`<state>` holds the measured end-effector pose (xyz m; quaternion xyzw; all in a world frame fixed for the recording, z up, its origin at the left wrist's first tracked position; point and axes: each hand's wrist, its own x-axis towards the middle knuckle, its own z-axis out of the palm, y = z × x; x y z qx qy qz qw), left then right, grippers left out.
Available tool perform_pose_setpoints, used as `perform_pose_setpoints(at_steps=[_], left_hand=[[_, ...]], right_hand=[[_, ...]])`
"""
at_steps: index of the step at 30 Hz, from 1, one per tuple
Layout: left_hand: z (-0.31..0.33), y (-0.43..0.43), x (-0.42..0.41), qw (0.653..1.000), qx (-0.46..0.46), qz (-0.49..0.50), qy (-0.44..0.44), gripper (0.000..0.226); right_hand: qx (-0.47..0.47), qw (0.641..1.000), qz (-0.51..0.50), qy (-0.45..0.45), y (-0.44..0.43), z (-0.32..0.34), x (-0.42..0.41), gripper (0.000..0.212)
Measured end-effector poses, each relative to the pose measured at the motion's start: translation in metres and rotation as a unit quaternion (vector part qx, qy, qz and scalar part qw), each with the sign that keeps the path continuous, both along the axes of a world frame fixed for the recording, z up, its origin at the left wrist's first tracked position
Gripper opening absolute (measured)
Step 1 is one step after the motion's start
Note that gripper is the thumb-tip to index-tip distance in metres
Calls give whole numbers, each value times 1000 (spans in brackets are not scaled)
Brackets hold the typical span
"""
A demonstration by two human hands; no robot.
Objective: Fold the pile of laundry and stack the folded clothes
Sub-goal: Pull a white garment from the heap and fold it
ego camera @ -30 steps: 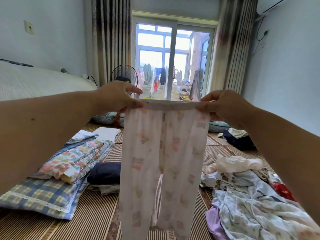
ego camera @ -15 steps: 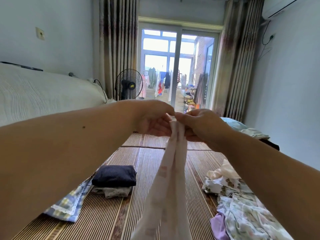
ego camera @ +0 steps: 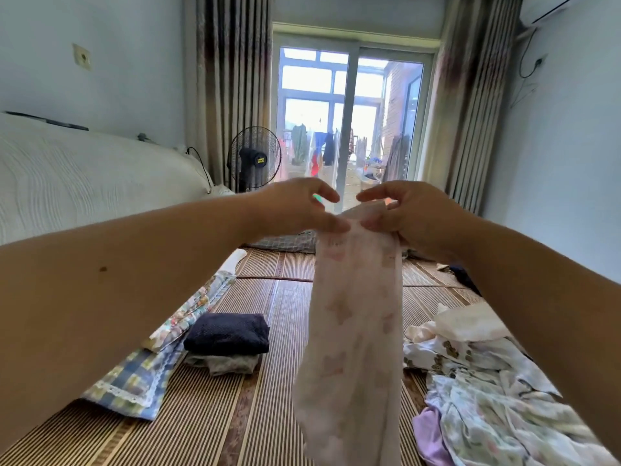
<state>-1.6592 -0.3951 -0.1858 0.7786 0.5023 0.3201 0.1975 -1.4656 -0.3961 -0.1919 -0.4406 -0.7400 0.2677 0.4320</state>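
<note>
A striped woven mat (ego camera: 215, 428) covers the floor and carries everything. Along its left edge a long white bolster or mattress (ego camera: 84, 176) lies against the wall, with a standing fan (ego camera: 254, 158) just beyond its far end, before the curtain and the glass balcony door (ego camera: 353, 122). At the mat's right edge sprawls the unfolded laundry pile (ego camera: 480, 381), pale floral and printed cloth with a lilac piece at its near side. On the left side lies a blue checked quilt (ego camera: 134, 381) with a floral folded piece on it; just beside it, toward the middle, a folded navy garment (ego camera: 226, 332) sits on a folded pale one. The left forearm hides much of the quilt.

Above the mat's middle hang the pale pink printed trousers (ego camera: 353, 331), doubled lengthwise into one narrow strip, blocking the mat behind. The right hand (ego camera: 410, 216) pinches the waistband at the top. The left hand (ego camera: 299, 210) touches the waistband with thumb and lower fingers, forefinger lifted clear.
</note>
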Motion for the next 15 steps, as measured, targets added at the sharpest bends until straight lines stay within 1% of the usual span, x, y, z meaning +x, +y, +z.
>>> perform_pose_setpoints(at_steps=[1, 2, 3, 4, 6, 8, 10, 13, 14, 15], left_hand=[[-7, 1, -3, 998, -45, -35, -13, 56], [-14, 2, -5, 992, -103, -68, -40, 55], [-21, 5, -6, 982, -148, -97, -64, 53], [-27, 8, -6, 975, -168, -118, -81, 47], [-34, 13, -3, 965, -168, -144, -142, 37], [-36, 18, 0, 946, -169, -157, -229, 38], [-34, 20, 2, 931, -169, -169, -275, 35], [-30, 21, 2, 932, -162, -172, -274, 30], [-30, 21, 2, 935, -158, -170, -268, 30], [-30, 21, 2, 937, -155, -172, -262, 31]], right_hand=[[-12, 999, 21, 22, 0, 1, 2, 34], [-23, 998, 42, 42, 0, 2, 4, 35], [-33, 996, 59, 55, 0, 3, 5, 35], [-41, 995, 70, 66, 0, 2, 6, 34], [-46, 993, 77, 72, -2, 1, 7, 29], [-48, 995, 68, 62, -7, -1, 10, 22], [-66, 992, 78, 69, -12, -5, 14, 24], [-81, 990, 105, 54, -14, -13, 15, 39], [-79, 991, 100, 43, -13, -16, 14, 37], [-74, 993, 87, 36, -12, -19, 13, 30]])
